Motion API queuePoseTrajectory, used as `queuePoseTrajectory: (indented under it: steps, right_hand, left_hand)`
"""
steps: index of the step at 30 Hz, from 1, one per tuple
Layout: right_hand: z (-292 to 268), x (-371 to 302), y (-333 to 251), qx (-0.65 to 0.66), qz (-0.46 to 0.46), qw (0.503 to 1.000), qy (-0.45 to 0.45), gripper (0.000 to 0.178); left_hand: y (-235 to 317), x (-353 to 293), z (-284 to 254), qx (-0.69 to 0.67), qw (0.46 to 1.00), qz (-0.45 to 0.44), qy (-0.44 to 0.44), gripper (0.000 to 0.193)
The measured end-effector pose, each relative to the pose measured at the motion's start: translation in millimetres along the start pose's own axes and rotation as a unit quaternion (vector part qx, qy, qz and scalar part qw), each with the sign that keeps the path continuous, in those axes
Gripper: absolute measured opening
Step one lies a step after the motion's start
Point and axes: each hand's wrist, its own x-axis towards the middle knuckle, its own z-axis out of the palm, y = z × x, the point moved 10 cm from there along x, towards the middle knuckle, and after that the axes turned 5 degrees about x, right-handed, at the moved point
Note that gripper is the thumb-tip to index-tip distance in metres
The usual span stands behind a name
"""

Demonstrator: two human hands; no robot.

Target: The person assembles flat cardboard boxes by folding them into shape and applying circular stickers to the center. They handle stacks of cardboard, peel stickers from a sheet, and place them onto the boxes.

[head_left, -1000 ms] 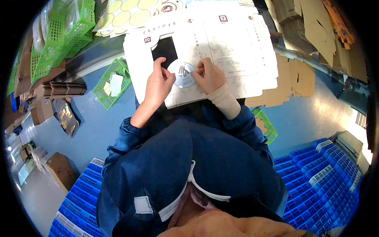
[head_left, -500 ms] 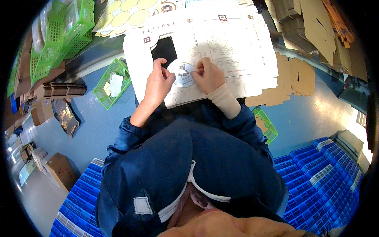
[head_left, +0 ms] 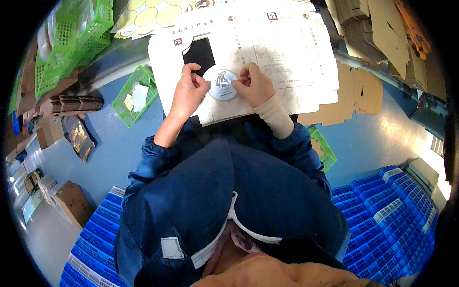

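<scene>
A round white label [head_left: 221,90] with dark print is stretched between my two hands over printed white card sheets [head_left: 296,62]. My left hand [head_left: 189,93] pinches the label's left edge with thumb and index finger. On the opposite edge, my right hand [head_left: 256,86] pinches it the same way, its fingers curled and a pale cuff at the wrist. The sheets lie in an overlapping stack before me. Just above my left hand, a black cut-out window [head_left: 200,53] shows in the top sheet. Whether the label touches the sheet beneath, I cannot tell.
Yellow oval stickers on a backing sheet [head_left: 148,14] lie beyond the stack. Green baskets stand at the far left [head_left: 76,43], on the floor [head_left: 136,95], and by my right side [head_left: 322,148]. Flattened cardboard [head_left: 358,93] lies to the right; blue stacked packs [head_left: 382,220] flank me.
The label's print has turned and now reads more clearly. My hands still grip its two sides, and the right one has shifted slightly outward.
</scene>
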Motion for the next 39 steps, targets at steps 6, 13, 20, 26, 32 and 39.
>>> queuePoseTrajectory:
  steps: [6,13,20,26,32,39]
  right_hand:
    - [1.9,-0.4,-5.1,-0.035,-0.027,0.999,0.006,0.023]
    - [4.5,-1.8,-11.3,-0.076,-0.055,0.995,0.023,0.019]
    - [3.1,-0.4,-16.2,-0.222,-0.01,0.975,-0.005,0.018]
    - [15.5,-11.6,-51.1,-0.246,-0.259,0.933,0.034,0.019]
    - [-15.4,-8.7,-40.4,-0.31,-0.188,0.928,0.09,0.035]
    - [25.5,-41.4,-63.0,-0.29,-0.311,0.905,-0.033,0.034]
  left_hand:
    - [4.8,-2.2,-2.3,0.076,0.996,0.038,0.038,0.044]
    - [18.3,-5.7,-0.1,0.166,0.982,0.072,0.052,0.044]
    - [26.5,-6.9,1.3,0.283,0.948,0.123,0.076,0.041]
    - [28.8,-5.0,-1.2,0.303,0.941,0.118,0.095,0.038]
    - [29.6,-32.7,-60.1,0.264,0.917,0.167,0.247,0.051]
    - [-69.1,-22.5,-91.6,0.133,0.962,0.071,0.227,0.061]
